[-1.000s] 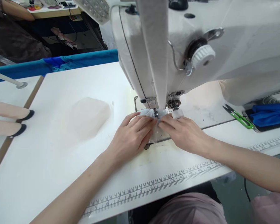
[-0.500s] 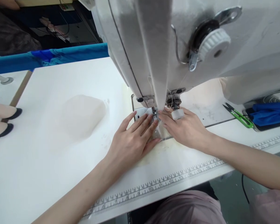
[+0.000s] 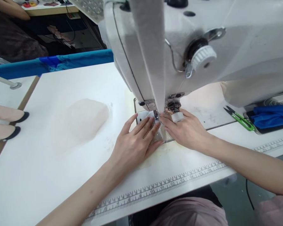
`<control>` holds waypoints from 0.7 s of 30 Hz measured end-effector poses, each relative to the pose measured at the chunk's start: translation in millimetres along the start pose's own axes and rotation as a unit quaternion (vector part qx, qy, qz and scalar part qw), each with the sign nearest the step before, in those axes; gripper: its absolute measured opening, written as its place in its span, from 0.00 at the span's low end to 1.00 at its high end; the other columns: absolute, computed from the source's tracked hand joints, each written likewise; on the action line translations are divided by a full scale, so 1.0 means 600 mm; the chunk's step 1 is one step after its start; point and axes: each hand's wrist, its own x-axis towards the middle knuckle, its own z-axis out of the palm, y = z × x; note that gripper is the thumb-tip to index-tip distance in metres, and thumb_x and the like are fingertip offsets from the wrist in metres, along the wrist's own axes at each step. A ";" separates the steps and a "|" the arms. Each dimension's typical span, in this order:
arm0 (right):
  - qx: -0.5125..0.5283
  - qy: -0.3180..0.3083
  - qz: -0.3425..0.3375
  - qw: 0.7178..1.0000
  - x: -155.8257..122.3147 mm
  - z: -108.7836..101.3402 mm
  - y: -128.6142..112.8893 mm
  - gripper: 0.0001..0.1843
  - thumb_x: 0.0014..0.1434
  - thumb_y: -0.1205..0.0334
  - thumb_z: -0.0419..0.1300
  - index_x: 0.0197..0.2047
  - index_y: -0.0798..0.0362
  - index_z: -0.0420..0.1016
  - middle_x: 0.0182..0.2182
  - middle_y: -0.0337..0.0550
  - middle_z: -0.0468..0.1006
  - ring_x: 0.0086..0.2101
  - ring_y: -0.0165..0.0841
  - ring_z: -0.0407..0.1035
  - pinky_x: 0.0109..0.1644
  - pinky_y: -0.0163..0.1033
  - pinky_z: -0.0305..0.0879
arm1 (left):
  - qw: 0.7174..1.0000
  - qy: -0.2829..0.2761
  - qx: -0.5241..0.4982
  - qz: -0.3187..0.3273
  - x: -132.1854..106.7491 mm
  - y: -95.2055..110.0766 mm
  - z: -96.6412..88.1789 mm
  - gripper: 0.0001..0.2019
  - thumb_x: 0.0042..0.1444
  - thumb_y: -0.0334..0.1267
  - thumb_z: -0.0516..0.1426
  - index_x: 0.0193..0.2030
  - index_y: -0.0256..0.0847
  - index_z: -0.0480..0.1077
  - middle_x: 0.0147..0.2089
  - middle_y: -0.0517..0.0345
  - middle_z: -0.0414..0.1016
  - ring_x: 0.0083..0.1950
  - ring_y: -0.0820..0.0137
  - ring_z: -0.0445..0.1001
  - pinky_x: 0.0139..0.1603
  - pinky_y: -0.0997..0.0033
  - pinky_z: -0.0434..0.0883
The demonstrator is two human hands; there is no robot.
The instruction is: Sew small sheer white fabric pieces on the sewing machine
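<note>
My left hand (image 3: 134, 141) lies palm down with its fingers spread, the fingertips just left of the presser foot (image 3: 156, 116) of a white sewing machine (image 3: 141, 56). From the other side my right hand (image 3: 187, 130) reaches to the foot, fingers bent and close together. Its fingertips are partly hidden by the machine's parts, and what they hold, if anything, I cannot make out. Between the hands shows the shiny plate (image 3: 159, 135) under the needle. Any thin material beneath my fingers is too small and covered to tell.
Green thread snips (image 3: 241, 119) lie at the right beside a dark tray holding blue cloth (image 3: 271, 116). A printed ruler (image 3: 153, 192) follows the table's front edge. Two doll-like legs (image 3: 7, 121) with black bands lie at the left. Another person's arm (image 3: 13, 9) shows beyond the blue cloth edge.
My view has shifted slightly, so more of the machine's top and the far table shows. Both hands keep almost the same place by the presser foot.
</note>
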 end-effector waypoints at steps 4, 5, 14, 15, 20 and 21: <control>0.006 0.010 -0.004 1.000 0.001 0.001 0.001 0.12 0.65 0.68 0.51 0.46 0.58 0.74 0.45 0.50 0.79 0.54 0.38 0.67 0.58 0.47 0.63 | 1.000 0.009 -0.020 -0.010 0.001 -0.001 0.001 0.20 0.63 0.44 0.55 0.58 0.36 0.68 0.53 0.46 0.76 0.58 0.55 0.71 0.64 0.44 0.63; 0.004 0.012 -0.004 1.000 0.000 0.002 0.001 0.12 0.65 0.68 0.51 0.46 0.58 0.74 0.45 0.50 0.79 0.54 0.38 0.67 0.58 0.47 0.63 | 1.000 0.010 -0.018 -0.009 0.001 -0.001 0.002 0.20 0.63 0.44 0.55 0.58 0.36 0.68 0.53 0.45 0.75 0.58 0.55 0.71 0.64 0.45 0.63; 0.025 0.027 -0.022 0.999 -0.001 0.001 0.003 0.14 0.63 0.72 0.51 0.48 0.58 0.74 0.45 0.48 0.79 0.52 0.38 0.68 0.58 0.48 0.61 | 1.000 0.017 0.010 0.001 -0.001 -0.002 -0.001 0.21 0.63 0.47 0.54 0.55 0.33 0.70 0.55 0.43 0.73 0.58 0.56 0.71 0.63 0.47 0.62; 0.036 0.039 -0.034 0.998 -0.002 -0.003 0.002 0.14 0.63 0.73 0.51 0.48 0.57 0.74 0.46 0.47 0.79 0.50 0.37 0.69 0.56 0.46 0.62 | 1.000 0.026 0.007 0.013 -0.002 -0.002 -0.003 0.22 0.63 0.48 0.54 0.55 0.33 0.70 0.55 0.42 0.74 0.57 0.55 0.72 0.63 0.46 0.63; 0.116 0.050 -0.075 0.989 -0.009 -0.021 -0.001 0.16 0.64 0.55 0.56 0.45 0.59 0.75 0.41 0.47 0.79 0.38 0.35 0.71 0.44 0.42 0.67 | 0.997 0.046 0.000 0.066 -0.013 -0.002 -0.013 0.21 0.62 0.46 0.55 0.54 0.31 0.70 0.51 0.44 0.77 0.51 0.58 0.76 0.56 0.52 0.69; 0.128 0.038 -0.076 0.988 -0.010 -0.023 -0.001 0.23 0.62 0.47 0.57 0.47 0.60 0.74 0.42 0.49 0.78 0.38 0.36 0.71 0.43 0.43 0.67 | 0.996 0.048 0.009 0.070 -0.015 -0.002 -0.013 0.17 0.62 0.41 0.56 0.53 0.31 0.70 0.50 0.46 0.77 0.51 0.60 0.76 0.55 0.55 0.70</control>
